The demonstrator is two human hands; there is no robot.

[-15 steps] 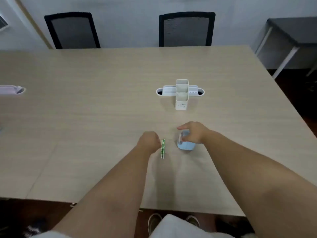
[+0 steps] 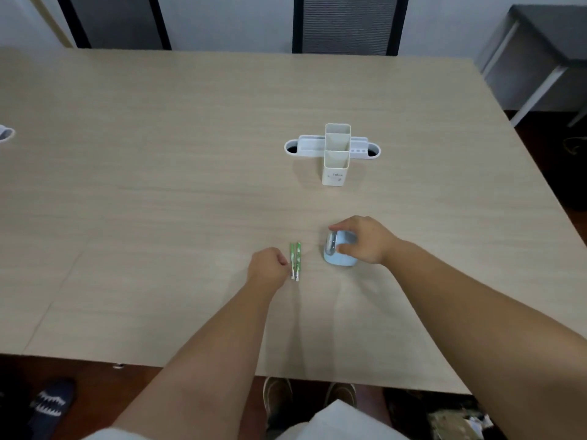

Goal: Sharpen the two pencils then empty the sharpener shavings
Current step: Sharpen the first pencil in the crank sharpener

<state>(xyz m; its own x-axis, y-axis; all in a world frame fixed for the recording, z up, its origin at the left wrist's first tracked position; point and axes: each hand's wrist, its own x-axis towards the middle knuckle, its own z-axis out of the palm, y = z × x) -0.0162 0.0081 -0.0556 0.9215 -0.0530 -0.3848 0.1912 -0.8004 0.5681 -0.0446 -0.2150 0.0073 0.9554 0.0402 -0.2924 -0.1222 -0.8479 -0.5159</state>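
Note:
Two short green pencils (image 2: 295, 261) lie side by side on the wooden table (image 2: 158, 185), pointing away from me. My left hand (image 2: 267, 268) rests just left of them with its fingers curled, fingertips against the nearer pencil, nothing lifted. A light blue sharpener (image 2: 337, 256) with a clear front window stands right of the pencils. My right hand (image 2: 365, 241) is closed over its top and side, thumb on the front.
A white desk organiser (image 2: 336, 154) with upright compartments stands farther back on the table. Two black chairs (image 2: 346, 23) are at the far edge, a grey side table (image 2: 546, 49) at the right. A white object (image 2: 5, 133) peeks in at the left edge.
The view has tilted slightly. Both hands stay where they were: the left by the pencils, the right on the sharpener.

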